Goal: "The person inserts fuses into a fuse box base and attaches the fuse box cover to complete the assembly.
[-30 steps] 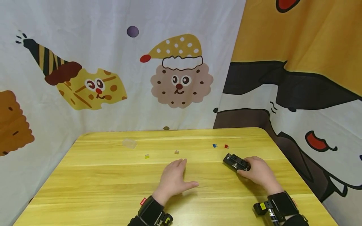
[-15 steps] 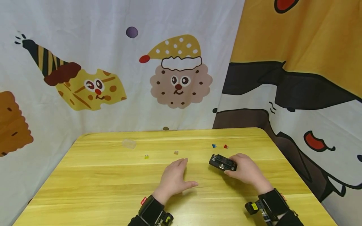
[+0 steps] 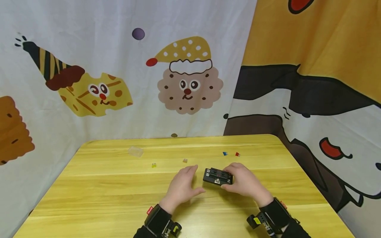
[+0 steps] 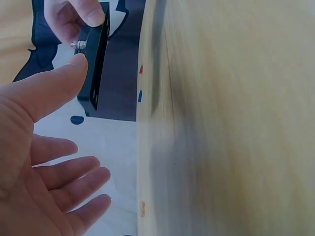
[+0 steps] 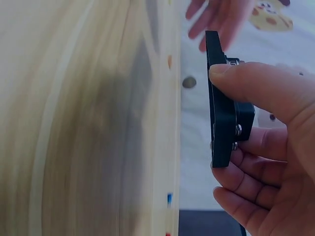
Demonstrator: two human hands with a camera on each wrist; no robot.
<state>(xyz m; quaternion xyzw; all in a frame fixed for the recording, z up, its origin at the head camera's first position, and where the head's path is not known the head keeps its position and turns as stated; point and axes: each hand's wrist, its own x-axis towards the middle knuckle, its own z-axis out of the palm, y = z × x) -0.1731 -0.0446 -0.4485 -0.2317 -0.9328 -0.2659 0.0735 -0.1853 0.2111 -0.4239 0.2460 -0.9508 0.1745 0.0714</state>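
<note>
In the head view my right hand grips a black fuse block by its right end. Thumb and fingers pinch it from both long sides, and its screw terminals show in the right wrist view. The block is held up above the table, its shadow falling below. My left hand is just left of the block, fingers extended and thumb out, holding nothing. Its thumb overlaps the block in the left wrist view. Small blade fuses lie farther back: yellow, tan, blue and red.
A clear plastic cover lies at the back left of the wooden table. Behind the table hangs a curtain printed with cartoon figures. Both wrists wear black straps with cameras.
My right hand has carried the fuse block leftward, from the right side of the table to beside the left hand, turning it more level. The left hand has barely moved, its thumb drawing in slightly.
</note>
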